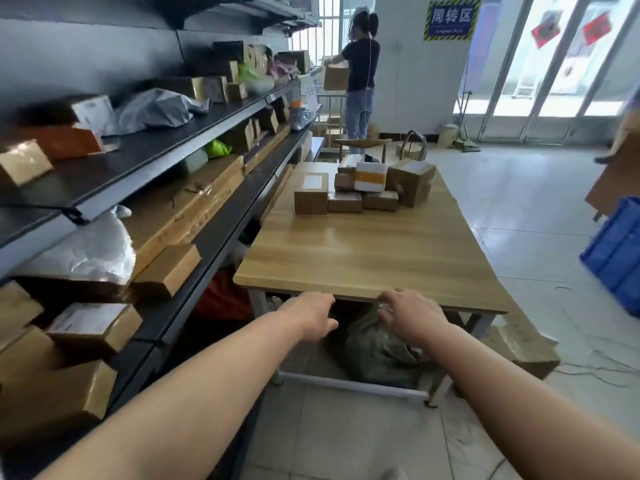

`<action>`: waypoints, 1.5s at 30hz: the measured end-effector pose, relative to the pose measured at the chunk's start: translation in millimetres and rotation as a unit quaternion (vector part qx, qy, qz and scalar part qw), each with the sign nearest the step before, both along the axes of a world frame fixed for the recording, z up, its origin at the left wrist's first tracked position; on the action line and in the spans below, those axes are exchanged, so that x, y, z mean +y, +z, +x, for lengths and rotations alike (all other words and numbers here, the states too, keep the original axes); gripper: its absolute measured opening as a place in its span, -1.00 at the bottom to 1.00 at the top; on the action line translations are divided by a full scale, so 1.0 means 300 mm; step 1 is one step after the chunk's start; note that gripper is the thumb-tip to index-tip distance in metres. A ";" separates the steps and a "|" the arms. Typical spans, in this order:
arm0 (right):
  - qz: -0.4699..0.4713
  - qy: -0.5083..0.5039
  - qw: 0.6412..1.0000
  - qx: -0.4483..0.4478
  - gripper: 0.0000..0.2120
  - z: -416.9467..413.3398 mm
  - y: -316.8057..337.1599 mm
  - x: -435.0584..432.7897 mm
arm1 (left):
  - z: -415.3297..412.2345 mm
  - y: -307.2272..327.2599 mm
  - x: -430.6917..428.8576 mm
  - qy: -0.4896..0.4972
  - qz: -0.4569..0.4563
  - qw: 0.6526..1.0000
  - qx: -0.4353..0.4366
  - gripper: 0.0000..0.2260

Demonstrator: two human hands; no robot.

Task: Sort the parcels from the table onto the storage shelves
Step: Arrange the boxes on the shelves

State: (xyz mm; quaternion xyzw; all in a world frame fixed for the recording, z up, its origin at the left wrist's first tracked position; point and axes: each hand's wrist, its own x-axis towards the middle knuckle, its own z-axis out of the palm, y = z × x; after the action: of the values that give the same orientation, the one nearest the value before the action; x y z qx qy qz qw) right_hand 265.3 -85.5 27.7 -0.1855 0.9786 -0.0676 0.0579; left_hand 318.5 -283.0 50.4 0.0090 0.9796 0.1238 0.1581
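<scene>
— Where do the storage shelves (145, 157) stand from the person's fingers (391, 298)?

— Off to their left, running lengthwise alongside the worktop (363, 251) and already carrying boxes and bags.

— And the parcels (363, 185)?

— Huddled at the worktop's far end, straight ahead of the fingers and well apart from them, with bare wood between. The cluster's long axis lies crosswise.

— Which hand is nearer?

— Neither, by much. The left hand (310, 315) lines up with the cluster's left side, the right hand (414, 318) with its right. Both are at the near edge, fingers loosely curled, pinching nothing.

— So the next move?

— Probably a step forward; the parcels look beyond reach from here.
</scene>
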 end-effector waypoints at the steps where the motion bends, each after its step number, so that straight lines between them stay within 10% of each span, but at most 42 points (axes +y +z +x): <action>1: -0.007 -0.006 1.000 -0.001 -0.63 -0.055 0.001 0.011 | -0.054 0.003 0.010 0.003 -0.005 1.000 0.002 -0.52; 26: -0.037 0.020 0.996 -0.075 -0.61 -1.132 -0.033 -0.023 | -1.119 -0.011 -0.056 0.112 -0.051 0.992 -0.010 -0.50; 45: -0.057 0.035 0.990 -0.126 -0.51 -1.825 -0.154 -0.726 | -1.913 -0.156 -0.725 0.232 0.102 0.967 -0.011 -0.49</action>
State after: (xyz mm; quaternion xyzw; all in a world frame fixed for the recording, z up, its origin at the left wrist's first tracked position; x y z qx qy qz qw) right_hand -282.1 -303.3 -18.5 -0.2124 0.9511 -0.1436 0.1721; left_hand -255.3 -500.5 3.6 -0.2041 0.9353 0.2562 0.1342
